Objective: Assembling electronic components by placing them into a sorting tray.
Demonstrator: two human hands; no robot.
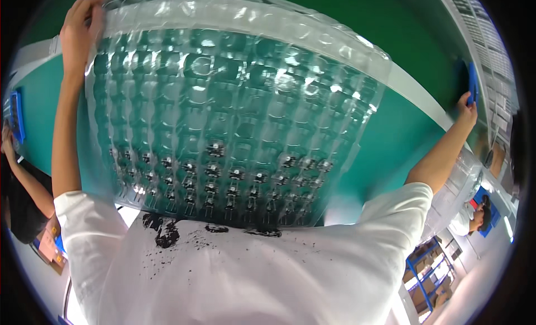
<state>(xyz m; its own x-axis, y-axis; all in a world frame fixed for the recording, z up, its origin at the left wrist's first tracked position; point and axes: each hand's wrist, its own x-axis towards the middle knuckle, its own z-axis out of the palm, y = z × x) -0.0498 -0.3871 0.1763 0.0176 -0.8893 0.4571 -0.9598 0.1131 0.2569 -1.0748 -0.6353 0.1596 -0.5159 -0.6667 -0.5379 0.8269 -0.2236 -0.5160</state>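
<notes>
A large clear plastic blister tray (240,107) with rows of round-cornered pockets lies in front of me over the green table. Small black-and-metal parts (212,171) sit in its pockets on the side near my body. The farther pockets show only green through the plastic. At the far left corner, my left hand (81,32) is closed around the tray's edge, its fingers partly hidden. My right arm stretches far out to the right. There my right hand (468,108) is closed on a narrow blue object (473,82), whose full shape I cannot make out.
A pale strip (416,93) edges the green table (391,141). Another person's arm (28,182) reaches to a blue bin (17,117) at far left. Stacked clear plastic trays (455,182) stand by my right arm. Behind are another person (474,218) and blue shelving (427,275).
</notes>
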